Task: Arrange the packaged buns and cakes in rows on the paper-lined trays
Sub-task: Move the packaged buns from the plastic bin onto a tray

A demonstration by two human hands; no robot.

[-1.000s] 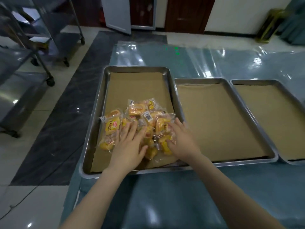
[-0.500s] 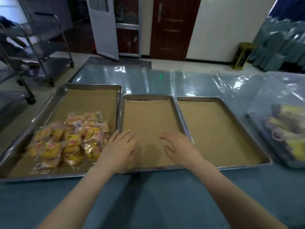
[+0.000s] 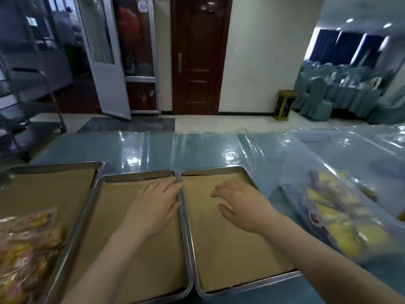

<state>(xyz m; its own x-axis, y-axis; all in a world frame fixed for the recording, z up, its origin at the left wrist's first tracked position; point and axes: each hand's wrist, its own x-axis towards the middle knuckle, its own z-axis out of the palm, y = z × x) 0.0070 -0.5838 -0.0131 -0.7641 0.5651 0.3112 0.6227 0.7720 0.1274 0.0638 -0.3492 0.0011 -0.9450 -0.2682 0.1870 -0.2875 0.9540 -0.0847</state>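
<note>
The packaged buns (image 3: 26, 244) lie in a loose heap, not in rows, at the near end of the left tray (image 3: 54, 170) on its brown paper (image 3: 43, 194). More packaged cakes (image 3: 337, 218), yellow and blurred, sit inside a clear bag (image 3: 306, 161) on the counter (image 3: 175, 150), just right of the right tray (image 3: 219, 171). That tray and the middle tray (image 3: 140, 175) show only their lining. The left hand (image 3: 153, 207) is over the middle tray beside its right rim, and the right hand (image 3: 243, 205) is over the right tray. Each grip is spread, fingers loose, holding nothing; whether the palms touch the paper I cannot tell. The step in hand looks like fetching stock for the two bare trays, with no row laid yet. The next move probably calls for the right hand to cross the tray rim to the bag and find its opening. The thin film may slip, so the other hand should steady it while packets come out.
</note>
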